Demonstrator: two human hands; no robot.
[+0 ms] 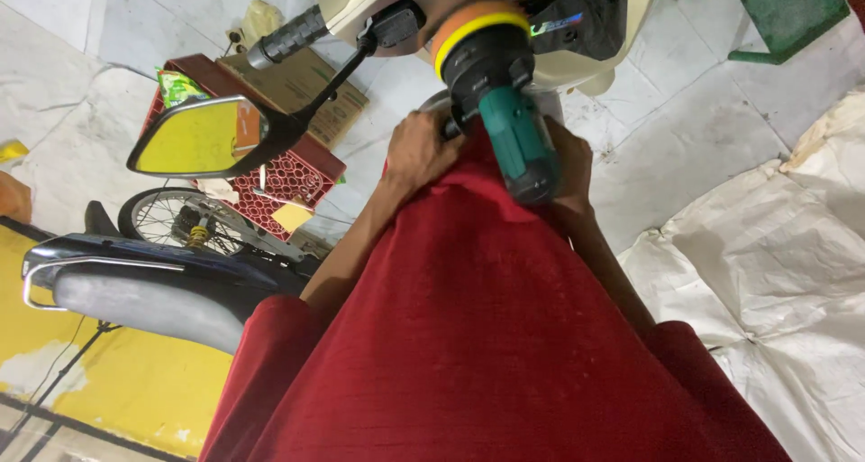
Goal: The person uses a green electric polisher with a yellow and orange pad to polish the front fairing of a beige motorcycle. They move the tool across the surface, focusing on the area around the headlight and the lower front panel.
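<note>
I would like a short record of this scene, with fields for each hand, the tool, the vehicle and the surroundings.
left hand: grips the side of the polisher
right hand: on the polisher's rear handle, partly hidden
polisher: green and black body, its orange and yellow pad against the scooter
scooter: cream body, black handlebar grip, mirror at left
crate: red, on the floor by a cardboard box
floor: pale tiles, white sheets at right
</note>
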